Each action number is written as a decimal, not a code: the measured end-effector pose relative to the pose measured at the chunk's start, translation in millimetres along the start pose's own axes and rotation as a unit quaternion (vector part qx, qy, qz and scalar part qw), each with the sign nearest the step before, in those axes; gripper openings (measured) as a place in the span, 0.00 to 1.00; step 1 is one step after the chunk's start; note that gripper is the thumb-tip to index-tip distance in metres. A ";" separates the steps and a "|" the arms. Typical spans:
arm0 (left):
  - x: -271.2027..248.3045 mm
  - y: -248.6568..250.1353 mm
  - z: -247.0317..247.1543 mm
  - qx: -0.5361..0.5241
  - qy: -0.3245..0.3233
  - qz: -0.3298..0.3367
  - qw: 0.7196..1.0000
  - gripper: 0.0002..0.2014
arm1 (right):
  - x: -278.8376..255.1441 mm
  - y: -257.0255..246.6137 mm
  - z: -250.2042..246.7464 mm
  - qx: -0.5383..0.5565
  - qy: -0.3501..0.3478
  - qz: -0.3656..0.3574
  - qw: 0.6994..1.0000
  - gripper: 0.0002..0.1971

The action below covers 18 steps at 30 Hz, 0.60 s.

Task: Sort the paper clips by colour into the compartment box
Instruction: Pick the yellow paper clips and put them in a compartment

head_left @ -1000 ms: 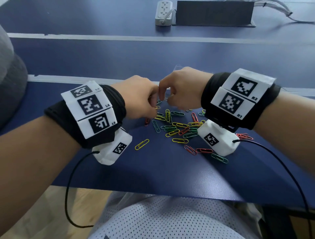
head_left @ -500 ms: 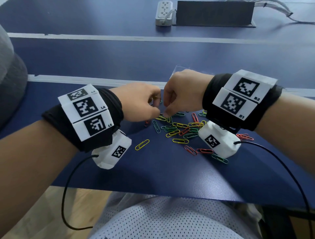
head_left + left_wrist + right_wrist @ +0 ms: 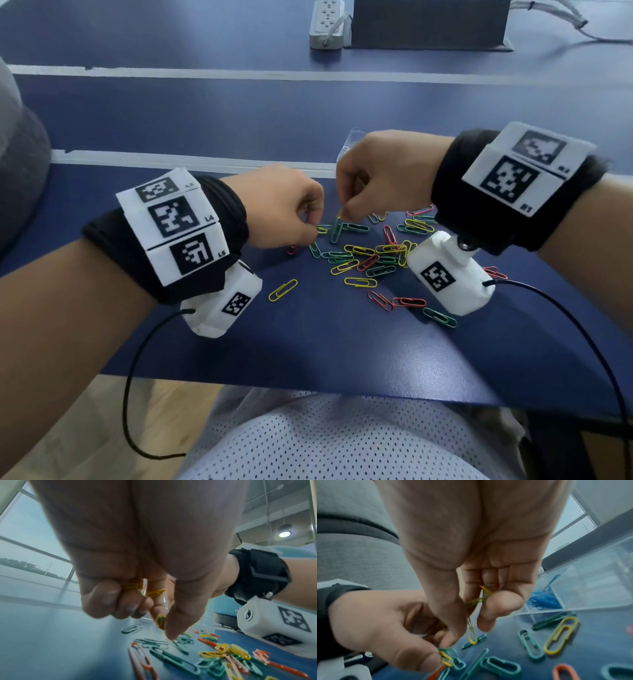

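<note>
A loose pile of green, yellow and red paper clips [image 3: 370, 257] lies on the blue table [image 3: 308, 342]. My left hand [image 3: 315, 228] reaches the pile's far left edge, pinching a yellow clip [image 3: 160, 621] between thumb and forefinger, with more yellow clips [image 3: 132, 586] tucked under its curled fingers. Just to its right, my right hand [image 3: 342, 214] pinches a yellow clip [image 3: 471, 635] and keeps another yellow clip [image 3: 481, 597] against its fingers. The clear compartment box [image 3: 590, 588] stands behind the right hand with blue clips [image 3: 542, 600] in one compartment; the head view shows only its corner [image 3: 349, 144].
One yellow clip [image 3: 282, 290] lies alone left of the pile. A white power strip [image 3: 327, 25] and a dark box [image 3: 428, 24] sit at the table's far side. A grey cushion [image 3: 17, 171] is at the left. Black cables hang from both wrist cameras near the front edge.
Both hands met above the pile a second ago. They have since separated a little and dropped, so their fingertips are now down at the clips.
</note>
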State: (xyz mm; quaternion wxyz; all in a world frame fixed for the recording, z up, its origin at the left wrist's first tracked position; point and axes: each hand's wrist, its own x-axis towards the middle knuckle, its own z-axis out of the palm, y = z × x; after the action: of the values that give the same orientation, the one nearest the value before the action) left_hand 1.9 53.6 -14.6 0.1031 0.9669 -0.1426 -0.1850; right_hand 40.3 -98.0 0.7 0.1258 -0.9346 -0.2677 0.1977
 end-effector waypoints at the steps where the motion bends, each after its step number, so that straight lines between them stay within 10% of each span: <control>1: -0.3 -0.1 -0.6 -0.013 -0.004 0.002 1.000 0.06 | -1.7 2.2 -0.4 0.001 0.002 0.001 1.000 0.08; 18: -8.7 2.2 -2.9 -0.097 -0.019 -0.011 0.995 0.12 | -20.8 1.7 6.4 -0.012 -0.023 -0.004 1.000 0.13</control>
State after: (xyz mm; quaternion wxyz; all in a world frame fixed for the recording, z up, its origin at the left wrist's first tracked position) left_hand -5.2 54.7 -8.6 0.1920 0.9501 -0.1151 -0.2173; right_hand 22.1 -110.0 0.7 0.1090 -0.9301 -0.2764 0.2158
